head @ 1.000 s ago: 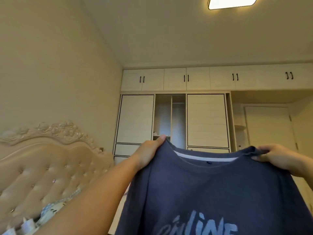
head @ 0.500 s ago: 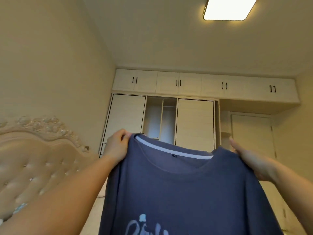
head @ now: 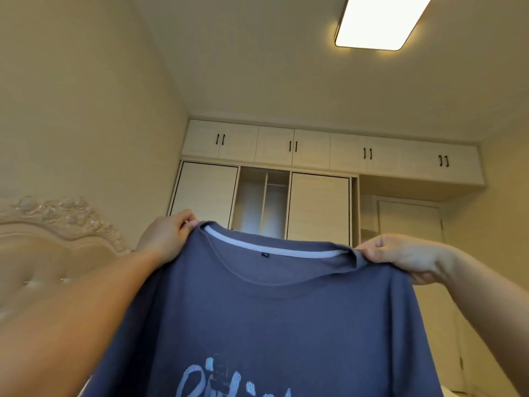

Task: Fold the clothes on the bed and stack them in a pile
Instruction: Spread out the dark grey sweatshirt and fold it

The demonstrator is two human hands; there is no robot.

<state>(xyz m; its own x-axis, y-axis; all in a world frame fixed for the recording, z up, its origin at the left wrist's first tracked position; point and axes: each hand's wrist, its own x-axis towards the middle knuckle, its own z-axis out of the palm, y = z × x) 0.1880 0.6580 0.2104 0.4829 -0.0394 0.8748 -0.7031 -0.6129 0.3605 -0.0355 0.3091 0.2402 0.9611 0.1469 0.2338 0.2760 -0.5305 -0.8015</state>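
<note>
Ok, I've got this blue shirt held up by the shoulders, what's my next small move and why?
Probably lower the blue shirt flat onto the bed, print side down. Your left hand and right hand pinch its shoulders, so it hangs spread, still unfolded, in the air.

- Both forearms reach up and forward, raised in front of the head.
- The left hand (head: pixel 167 234) pinches the T-shirt (head: pixel 272 310) at one shoulder, fingers curled.
- The right hand (head: pixel 406 256) grips the other shoulder likewise.
</note>
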